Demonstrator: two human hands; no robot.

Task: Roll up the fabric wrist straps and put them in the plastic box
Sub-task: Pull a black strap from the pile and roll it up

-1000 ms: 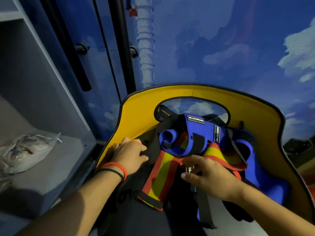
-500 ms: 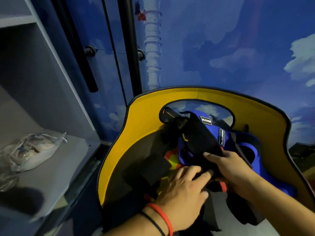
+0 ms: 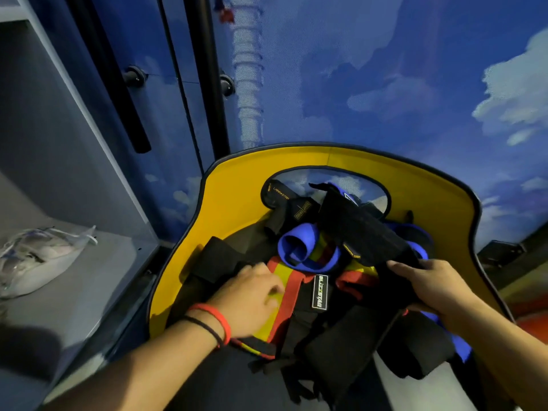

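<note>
Black strap (image 3: 364,232) now gripped by right hand (image 3: 430,289); left hand (image 3: 249,298) moved onto yellow strap (image 3: 268,326), lower centre, grasp indeterminate; we judge rolling pending.

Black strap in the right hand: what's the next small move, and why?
Probably lift the black strap clear of the pile. The right hand grips its near end, but the rest lies across the blue strap and other tangled straps. The left hand rests on the yellow-and-red strap, well placed to hold the pile down. It likely needs freeing before rolling.
</note>
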